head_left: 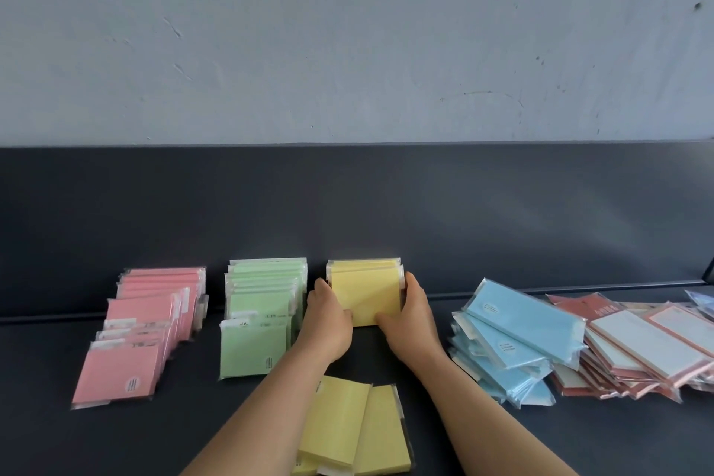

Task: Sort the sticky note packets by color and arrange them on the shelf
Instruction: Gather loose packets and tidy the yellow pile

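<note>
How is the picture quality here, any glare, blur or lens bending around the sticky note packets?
Head view: soft, even light, with no hard shadows around the left hand and right hand gripping the yellow stack. Head view: a pale sheen on the wrap of the blue packets. The shelf ledge runs slanted across the frame. Label print on the pink packets is too soft to read.

near yellow packets (340, 429) cut by bottom edge, red-edged pads (649, 344) cut right
</note>
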The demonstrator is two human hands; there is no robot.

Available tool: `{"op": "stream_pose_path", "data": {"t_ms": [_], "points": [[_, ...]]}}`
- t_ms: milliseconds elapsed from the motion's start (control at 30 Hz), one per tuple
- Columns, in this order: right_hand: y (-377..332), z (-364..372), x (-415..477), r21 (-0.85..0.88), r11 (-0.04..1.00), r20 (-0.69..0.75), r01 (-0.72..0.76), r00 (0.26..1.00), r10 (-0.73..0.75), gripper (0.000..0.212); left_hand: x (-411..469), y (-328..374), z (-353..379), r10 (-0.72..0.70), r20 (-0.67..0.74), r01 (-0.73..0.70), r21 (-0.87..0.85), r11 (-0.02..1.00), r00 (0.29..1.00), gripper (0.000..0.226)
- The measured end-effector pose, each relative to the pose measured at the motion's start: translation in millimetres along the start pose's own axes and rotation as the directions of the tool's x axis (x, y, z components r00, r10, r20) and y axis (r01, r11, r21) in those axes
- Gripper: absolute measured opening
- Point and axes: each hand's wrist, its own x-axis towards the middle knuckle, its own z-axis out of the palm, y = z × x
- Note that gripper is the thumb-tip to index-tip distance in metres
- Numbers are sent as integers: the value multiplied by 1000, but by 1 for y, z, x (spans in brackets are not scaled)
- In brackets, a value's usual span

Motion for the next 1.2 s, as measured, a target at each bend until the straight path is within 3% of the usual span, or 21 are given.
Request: {"op": "stream_pose_path", "data": {"t_ms": [100, 233, 400, 600, 700, 767, 867, 1000, 1200], "points": [[1, 0, -1, -6, 1000, 12, 9, 1000, -9, 75, -2, 0, 0, 15, 2, -15, 19, 1000, 1000, 55], [0, -2, -4, -29, 999, 11, 32, 999, -32, 68, -8, 2, -1, 70, -24, -68, 65, 996, 997, 57], [-5, -11, -14, -61, 997, 35, 56, 998, -54, 87, -21, 10, -13, 135, -53, -127, 128, 984, 989, 71], [-22, -24, -44, -124, 982, 65, 142, 989, -135, 86, -52, 25, -46, 237, -46, -230, 126, 965, 970, 70], [-27, -34, -63, -141, 974, 109, 177, 981, -162, 72, -71, 16, -66, 249, 32, -251, 145, 957, 968, 60], [-25, -40, -76, -163, 971, 167, 176, 975, -148, 71, -84, 2, -74, 206, 117, -226, 201, 953, 972, 58], [-19, -43, -91, -270, 951, 304, 150, 951, -64, 87, -100, -20, -76, 59, 221, -128, 308, 943, 973, 63], [-16, -44, -110, -374, 907, 479, 193, 878, 10, 95, -117, -34, -69, -14, 213, -60, 336, 940, 977, 58], [-17, -45, -121, -430, 878, 472, 207, 881, 23, 93, -121, -38, -65, -21, 173, 14, 40, 999, 985, 75]]}}
